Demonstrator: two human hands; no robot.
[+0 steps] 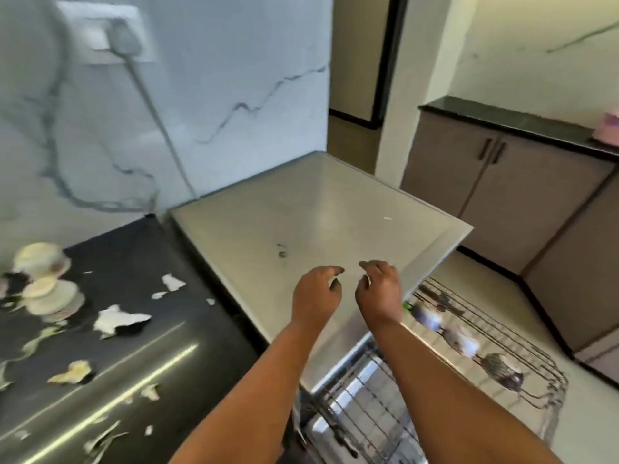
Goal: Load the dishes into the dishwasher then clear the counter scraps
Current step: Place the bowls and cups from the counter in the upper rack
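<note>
- Two hands hover side by side above the front edge of the dishwasher's steel top [318, 209], the left hand [316, 294] and the right hand [380, 289] close together but apart.
- Each grip is loosely curled, fingertips bent downward; a small green fleck shows at the left fingertips, but the blur keeps me from telling whether it is pinched, and the right hand holds nothing that can be seen.
- Below and to the right of the hands, the wire rack [502, 346] is pulled out of the dishwasher, over the pale floor.
- Several dishes [465, 341] stand in a row in that rack, along with a metal bowl [502, 370] nearer its outer end; motion blur hides their detail.
- On the dark worktop [140, 262] at left, a stack of pale plates [50, 289] sits near the marble wall.
- Scattered scraps [120, 321], white and pale green, lie across the worktop between the plates and its near edge.
- A wall socket [110, 31] holds a plug whose cord runs down behind the dishwasher.
- Brown cabinets [502, 189] with a dark top stand at the right.
</note>
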